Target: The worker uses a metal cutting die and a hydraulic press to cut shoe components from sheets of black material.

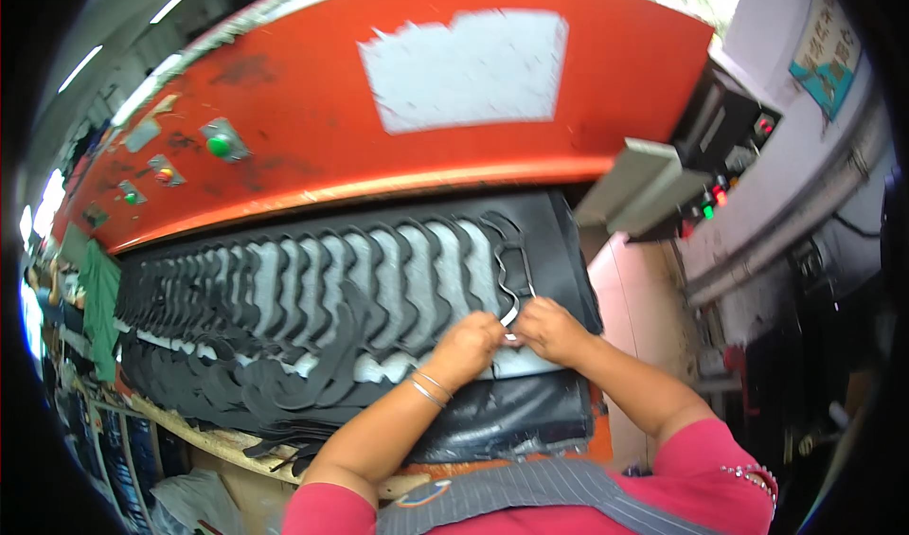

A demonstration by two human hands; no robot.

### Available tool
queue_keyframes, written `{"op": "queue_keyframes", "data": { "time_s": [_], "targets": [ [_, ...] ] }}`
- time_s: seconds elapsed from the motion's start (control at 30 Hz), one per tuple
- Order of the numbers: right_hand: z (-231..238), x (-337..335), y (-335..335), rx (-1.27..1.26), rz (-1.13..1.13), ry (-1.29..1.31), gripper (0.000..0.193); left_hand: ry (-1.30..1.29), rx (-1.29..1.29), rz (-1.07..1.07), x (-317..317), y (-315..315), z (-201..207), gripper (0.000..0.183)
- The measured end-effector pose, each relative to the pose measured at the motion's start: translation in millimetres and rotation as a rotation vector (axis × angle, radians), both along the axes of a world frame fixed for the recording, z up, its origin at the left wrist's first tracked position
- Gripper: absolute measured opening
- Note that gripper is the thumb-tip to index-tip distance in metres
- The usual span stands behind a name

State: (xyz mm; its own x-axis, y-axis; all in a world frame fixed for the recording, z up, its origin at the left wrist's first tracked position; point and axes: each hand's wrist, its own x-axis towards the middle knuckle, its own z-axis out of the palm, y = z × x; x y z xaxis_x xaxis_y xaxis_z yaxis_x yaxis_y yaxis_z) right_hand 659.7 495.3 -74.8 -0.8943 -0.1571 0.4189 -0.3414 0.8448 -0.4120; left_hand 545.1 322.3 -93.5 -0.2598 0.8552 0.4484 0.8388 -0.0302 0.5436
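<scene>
Under the big orange press head (454, 90), at the right end of the black sheet (549, 241), sits the thin metal cutting die (508, 270) I am handling. My left hand (466, 346) and my right hand (547, 329) meet at its lower end, fingers pinched closed around the rim there, both hands touching it and almost touching each other; two thin bangles (428, 387) ride on my left wrist. Judging by the sheet, most of the work is behind me: a long row of wavy cut-outs (331, 284) runs from the far left up to the die, showing the pale board beneath, while only a narrow uncut strip remains to the right of the die. Loose black offcuts (284, 383) hang over the front edge of the wooden bench (204, 438). On the press face I see a green button (220, 145), a smaller red one (164, 174) and a worn white patch (464, 66). Off to the right stands a control box with small red and green lights (712, 199) and a pale wall with a poster (826, 57); at far left, something green hangs, though blur hides what it is.
</scene>
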Motion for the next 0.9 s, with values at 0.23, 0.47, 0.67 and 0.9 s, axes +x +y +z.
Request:
{"op": "queue_keyframes", "data": {
  "time_s": [0.23, 0.47, 0.67, 0.9],
  "targets": [
    [41, -13, 10, -0.175, 0.043, 0.197, 0.009, -0.059, 0.326, -0.028, -12, 16, 31, 0.007],
    [42, -8, 9, -0.106, 0.062, -0.007, 0.013, -0.586, -0.069, 0.184, 8, -3, 40, 0.029],
    [40, 14, 24, -1.033, -0.188, 0.088, 0.012, -0.197, 0.002, 0.251, 19, -20, 0, 0.009],
    [49, 68, 18, -1.138, -0.265, 0.143, 0.028, -0.305, -0.028, 0.436, 8, 14, 25, 0.058]
  ]
}}
